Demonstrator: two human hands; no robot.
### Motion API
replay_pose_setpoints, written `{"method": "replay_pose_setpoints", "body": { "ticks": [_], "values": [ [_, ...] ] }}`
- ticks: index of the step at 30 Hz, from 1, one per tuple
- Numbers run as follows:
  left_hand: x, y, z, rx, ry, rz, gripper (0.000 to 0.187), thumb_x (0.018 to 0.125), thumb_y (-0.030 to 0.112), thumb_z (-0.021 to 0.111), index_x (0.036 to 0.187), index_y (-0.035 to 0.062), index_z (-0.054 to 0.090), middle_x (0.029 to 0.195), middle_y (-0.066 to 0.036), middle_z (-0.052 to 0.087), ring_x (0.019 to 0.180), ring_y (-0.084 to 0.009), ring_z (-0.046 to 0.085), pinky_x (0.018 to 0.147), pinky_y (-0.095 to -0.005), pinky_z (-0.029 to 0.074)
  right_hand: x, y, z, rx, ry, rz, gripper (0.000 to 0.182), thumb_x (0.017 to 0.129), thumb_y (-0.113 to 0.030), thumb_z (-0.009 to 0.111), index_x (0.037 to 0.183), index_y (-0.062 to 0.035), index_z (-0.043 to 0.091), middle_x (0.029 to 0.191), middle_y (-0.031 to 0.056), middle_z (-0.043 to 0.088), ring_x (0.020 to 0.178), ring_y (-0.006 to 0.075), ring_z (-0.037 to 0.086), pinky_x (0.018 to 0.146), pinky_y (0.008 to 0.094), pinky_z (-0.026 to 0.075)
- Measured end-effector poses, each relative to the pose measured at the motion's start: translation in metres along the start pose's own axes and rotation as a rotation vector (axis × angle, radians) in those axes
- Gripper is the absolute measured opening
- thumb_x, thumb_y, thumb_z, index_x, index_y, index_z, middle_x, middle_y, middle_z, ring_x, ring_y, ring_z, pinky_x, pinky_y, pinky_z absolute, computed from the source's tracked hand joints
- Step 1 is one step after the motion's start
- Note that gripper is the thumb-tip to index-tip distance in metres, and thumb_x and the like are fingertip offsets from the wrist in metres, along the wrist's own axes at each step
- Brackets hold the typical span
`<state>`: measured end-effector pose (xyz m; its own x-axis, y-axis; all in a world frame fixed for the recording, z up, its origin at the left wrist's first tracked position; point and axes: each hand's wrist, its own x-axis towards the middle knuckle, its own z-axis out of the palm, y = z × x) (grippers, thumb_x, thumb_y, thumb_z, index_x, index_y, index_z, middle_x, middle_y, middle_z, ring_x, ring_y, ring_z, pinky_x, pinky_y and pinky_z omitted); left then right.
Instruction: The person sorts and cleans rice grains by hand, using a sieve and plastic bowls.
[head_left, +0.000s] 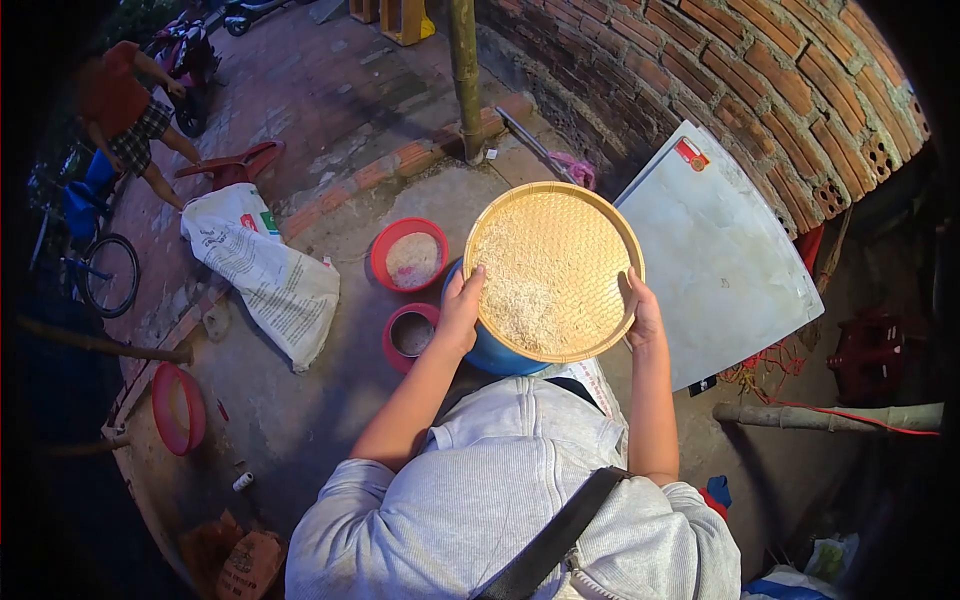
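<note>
Both hands hold a round yellow winnowing tray [607,245] in front of my body. My left hand [461,312] grips its left rim, and my right hand [645,312] is closed on the right rim, thumb on top. Pale grain, looking like rice [522,312], is heaped at the tray's lower left and thinly scattered upward. Under the tray a blue container [490,352] shows in part; its inside is hidden. Left of it stand a red bowl [376,254] with pale grain and a second red bowl [391,350] holding a round metal-rimmed vessel.
A white sack [275,280] lies at the left, near a person in a red top [128,90]. A red basin [163,410] tilts farther left. On the right, a large pale panel [720,260] rests by the brick wall [740,90]. A bamboo post [464,80] rises ahead.
</note>
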<state>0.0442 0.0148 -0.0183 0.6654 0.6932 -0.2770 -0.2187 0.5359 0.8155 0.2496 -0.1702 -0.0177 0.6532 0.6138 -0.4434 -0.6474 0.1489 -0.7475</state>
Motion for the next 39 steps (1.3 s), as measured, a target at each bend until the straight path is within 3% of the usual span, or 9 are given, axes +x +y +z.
{"method": "replay_pose_setpoints", "body": {
  "ticks": [10, 14, 19, 25, 28, 30, 34, 37, 39],
  "values": [
    [0.022, 0.024, -0.023, 0.045, 0.073, -0.065, 0.032, 0.093, 0.023, 0.048, 0.117, 0.0024, 0.052, 0.102, -0.009, 0.062, 0.090, -0.0184, 0.062, 0.080, -0.0308, 0.048, -0.011, 0.018, 0.026, -0.308, 0.004, -0.117, 0.031, 0.092, -0.018, 0.049, 0.117, 0.0009, 0.049, 0.103, 0.0116, 0.062, 0.089, 0.0185, 0.061, 0.079, 0.0300, 0.048],
    [0.029, 0.016, -0.024, 0.035, 0.036, -0.063, 0.033, 0.093, 0.023, 0.049, 0.119, 0.0020, 0.050, 0.105, -0.009, 0.061, 0.094, -0.0182, 0.060, 0.083, -0.0307, 0.047, 0.004, 0.033, 0.013, -0.286, 0.020, -0.090, 0.031, 0.092, -0.016, 0.047, 0.118, 0.0004, 0.047, 0.106, 0.0131, 0.061, 0.091, 0.0205, 0.060, 0.080, 0.0314, 0.048],
    [0.011, -0.011, 0.019, 0.188, 0.012, 0.139, 0.034, 0.093, 0.023, 0.049, 0.120, 0.0017, 0.048, 0.108, -0.009, 0.059, 0.099, -0.0152, 0.055, 0.087, -0.0302, 0.043, 0.011, 0.007, -0.008, -0.166, 0.120, -0.132, 0.026, 0.093, -0.013, 0.043, 0.116, 0.0000, 0.046, 0.102, 0.0135, 0.061, 0.091, 0.0215, 0.061, 0.078, 0.0327, 0.049],
    [0.025, 0.030, -0.041, -0.013, 0.056, -0.059, 0.029, 0.092, 0.020, 0.049, 0.113, -0.0002, 0.053, 0.107, -0.012, 0.061, 0.092, -0.0213, 0.063, 0.079, -0.0331, 0.051, -0.001, 0.039, 0.029, -0.309, 0.014, -0.156, 0.029, 0.091, -0.018, 0.050, 0.116, -0.0038, 0.047, 0.089, 0.0057, 0.058, 0.079, 0.0146, 0.054, 0.072, 0.0276, 0.045],
    [0.017, 0.019, -0.031, 0.032, 0.118, -0.068, 0.032, 0.092, 0.021, 0.049, 0.117, 0.0004, 0.051, 0.108, -0.012, 0.061, 0.094, -0.0205, 0.061, 0.080, -0.0327, 0.049, 0.009, 0.034, 0.018, -0.411, 0.033, -0.147, 0.029, 0.091, -0.017, 0.050, 0.115, -0.0013, 0.047, 0.093, 0.0078, 0.059, 0.082, 0.0159, 0.056, 0.074, 0.0293, 0.046],
    [0.011, -0.008, -0.014, 0.115, 0.149, 0.008, 0.037, 0.093, 0.020, 0.048, 0.126, 0.0017, 0.045, 0.114, -0.010, 0.057, 0.103, -0.0178, 0.055, 0.089, -0.0333, 0.042, 0.009, 0.021, 0.009, -0.205, 0.089, -0.173, 0.024, 0.092, -0.012, 0.044, 0.113, 0.0007, 0.048, 0.097, 0.0135, 0.061, 0.086, 0.0197, 0.061, 0.076, 0.0325, 0.049],
    [0.004, -0.012, -0.004, 0.085, 0.090, 0.017, 0.038, 0.092, 0.022, 0.051, 0.124, 0.0015, 0.046, 0.114, -0.010, 0.058, 0.100, -0.0170, 0.056, 0.088, -0.0314, 0.044, 0.010, 0.008, -0.001, -0.243, 0.140, -0.153, 0.022, 0.091, -0.015, 0.047, 0.109, -0.0016, 0.049, 0.095, 0.0100, 0.061, 0.085, 0.0186, 0.060, 0.076, 0.0315, 0.048],
    [0.017, 0.019, -0.039, -0.002, 0.083, -0.107, 0.035, 0.092, 0.022, 0.051, 0.120, 0.0006, 0.049, 0.107, -0.013, 0.061, 0.093, -0.0199, 0.061, 0.081, -0.0318, 0.049, -0.006, 0.022, 0.032, -0.422, 0.059, -0.179, 0.022, 0.089, -0.019, 0.053, 0.107, -0.0076, 0.048, 0.080, 0.0018, 0.056, 0.065, 0.0101, 0.052, 0.054, 0.0247, 0.042],
    [0.021, 0.032, -0.052, -0.054, 0.047, -0.152, 0.034, 0.092, 0.022, 0.050, 0.118, 0.0012, 0.050, 0.104, -0.013, 0.062, 0.092, -0.0211, 0.062, 0.080, -0.0330, 0.049, -0.016, 0.021, 0.042, -0.437, -0.024, -0.127, 0.024, 0.089, -0.022, 0.055, 0.107, -0.0074, 0.048, 0.078, -0.0001, 0.055, 0.064, 0.0085, 0.050, 0.053, 0.0239, 0.040]
  ]
}}
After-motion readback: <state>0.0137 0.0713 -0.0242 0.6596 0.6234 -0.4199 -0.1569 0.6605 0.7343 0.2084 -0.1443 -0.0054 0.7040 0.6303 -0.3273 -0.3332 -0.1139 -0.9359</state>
